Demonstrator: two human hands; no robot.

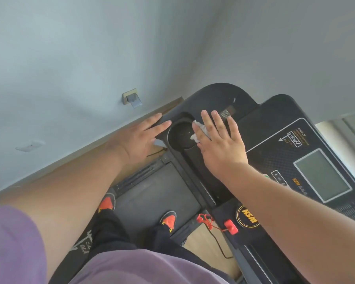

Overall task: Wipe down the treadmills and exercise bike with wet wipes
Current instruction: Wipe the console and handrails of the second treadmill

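Observation:
The black treadmill console [275, 140] fills the right half of the head view, with a round cup holder [180, 133] at its left end. My right hand [221, 140] lies flat with straight fingers on the console beside the cup holder, pressing a crumpled white wet wipe [199, 131] that pokes out from under the fingers. My left hand [141, 136] rests flat, fingers straight, on the console's left edge and holds nothing.
A grey display screen [322, 175] and a red safety key with cord [230, 226] sit on the console. The treadmill belt [158, 193] lies below with my feet in orange shoes [168, 220] on it. A grey wall [70, 78] with a socket [131, 98] stands close on the left.

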